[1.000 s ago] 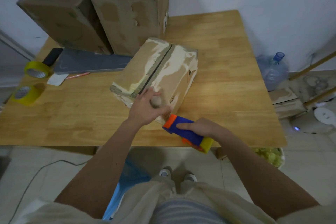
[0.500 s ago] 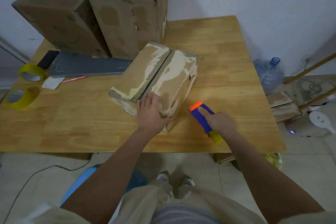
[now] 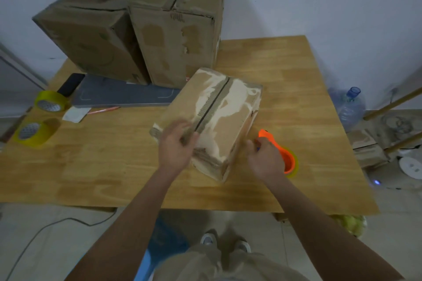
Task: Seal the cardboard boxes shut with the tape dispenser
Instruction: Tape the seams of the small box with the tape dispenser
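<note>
At the near edge of the table [image 3: 96, 173], both forearms are reaching in over the floor. The left hand [image 3: 174, 147] is lying on the near end of the small cardboard box [image 3: 225, 118], its fingers [image 3: 185, 131] curling over the near end of the centre seam; motion blur is hiding whether they are gripping anything. The right hand [image 3: 266, 158] is sitting just beside the box's right side, its fingers wrapping around the handle of the orange tape dispenser [image 3: 283, 155], which is resting on the table close to the box's near right corner. The box is lying at an angle, its flaps meeting along a dark slit, with pale torn patches on both flaps. Bare wood is stretching to the right of the dispenser as far as the table's right edge, and to the left of the box toward two yellow tape rolls [image 3: 41, 121] by the left edge. Behind the box, a grey flat panel [image 3: 123, 97] is lying on the table, and two large cardboard boxes [image 3: 141, 36] are standing side by side along the far edge.
</note>
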